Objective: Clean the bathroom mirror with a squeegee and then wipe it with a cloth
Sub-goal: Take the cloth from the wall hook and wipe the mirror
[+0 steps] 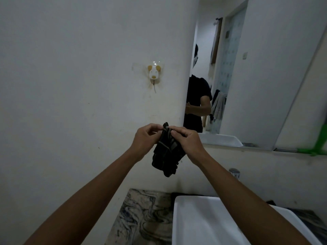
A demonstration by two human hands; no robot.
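A dark cloth (pixel 167 155) with thin pale stripes hangs bunched in front of the white wall. My left hand (pixel 146 139) and my right hand (pixel 186 140) both pinch its top edge, close together, fingertips nearly touching. The bathroom mirror (pixel 256 76) fills the upper right, just right of my hands. It reflects a person in a dark shirt and a doorway. A green squeegee (pixel 318 144) rests at the far right edge on the narrow shelf under the mirror.
A white basin (pixel 203 223) sits below my arms, with a marbled counter (pixel 141 218) to its left. A chrome tap (pixel 234 172) stands behind the basin. A dog-shaped hook (pixel 154 73) sticks to the wall above my hands.
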